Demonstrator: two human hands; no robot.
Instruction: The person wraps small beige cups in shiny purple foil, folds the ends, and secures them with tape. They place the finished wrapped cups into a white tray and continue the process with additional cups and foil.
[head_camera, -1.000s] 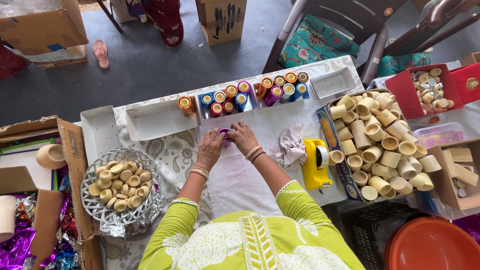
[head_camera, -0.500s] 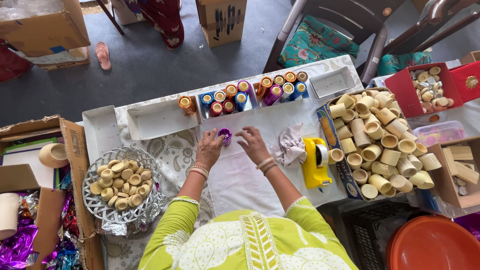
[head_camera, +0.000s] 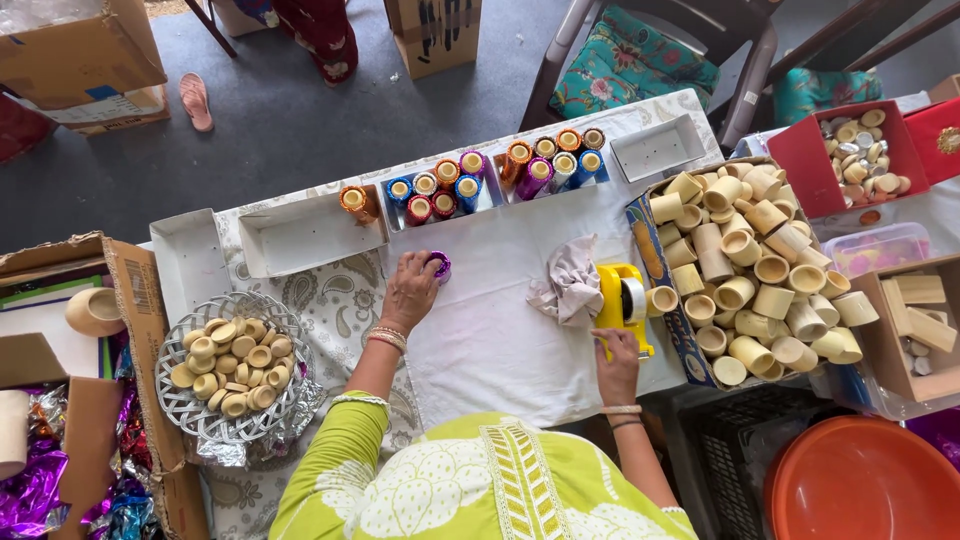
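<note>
Hands apart — left hand (head_camera: 410, 292) on purple cup (head_camera: 438, 266), right hand (head_camera: 617, 362) on tape dispenser (head_camera: 620, 300).

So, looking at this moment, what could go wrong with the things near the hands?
The left hand holds a small purple cup alone; it might tip or roll. The right hand is on the yellow tape dispenser near the table's front edge; a pull could slide it off. The crumpled cloth beside it might catch the tape.

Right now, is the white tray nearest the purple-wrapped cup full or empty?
Empty: the white tray shows only its bare floor. The left hand holds the purple-wrapped cup just outside it.
</note>
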